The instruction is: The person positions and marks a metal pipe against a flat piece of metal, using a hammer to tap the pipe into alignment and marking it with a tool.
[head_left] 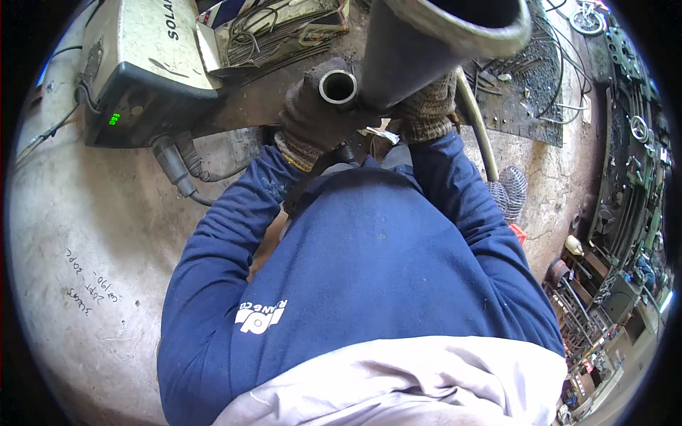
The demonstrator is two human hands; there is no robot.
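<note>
Gloved left hand (302, 117) grips a small pipe (337, 86); gloved right hand (430, 110) is against a wide tube (405, 60).
A box-shaped machine (153, 85) shows green digits.

The person in front of me wears a navy-blue long-sleeved top (383, 270), its left sleeve (220, 234) wrinkled and smudged pale near the wrist, the right sleeve (469, 199) creased too. White print (259, 317) marks the chest's left side. I count 2 knitted gloves: the left glove (300, 124) grimy, with a yellow cuff edge, the right glove (432, 113) ribbed grey-brown. Pale lilac-white cloth (426, 366) folds across the upper chest.
</note>
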